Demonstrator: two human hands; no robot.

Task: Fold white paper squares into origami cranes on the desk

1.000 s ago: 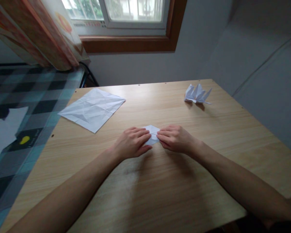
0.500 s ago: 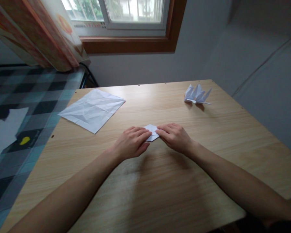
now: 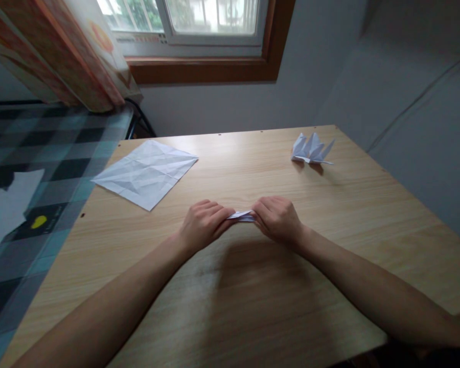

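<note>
Paper (image 3: pixel 241 216) between left hand (image 3: pixel 205 225) and right hand (image 3: pixel 278 220) | on table (image 3: pixel 237 168): sheet (image 3: pixel 149 174) back left, origami (image 3: pixel 310 149) back right

A home-like room, by its flowered curtain (image 3: pixel 72 56), checked cloth (image 3: pixel 61 140) and wood-framed window (image 3: pixel 214 38).

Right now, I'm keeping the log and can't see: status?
Left hand and right hand: gripping opposite ends of folded paper. Paper: narrow from here. Creased sheet, folded figure: farther back, apart.
</note>
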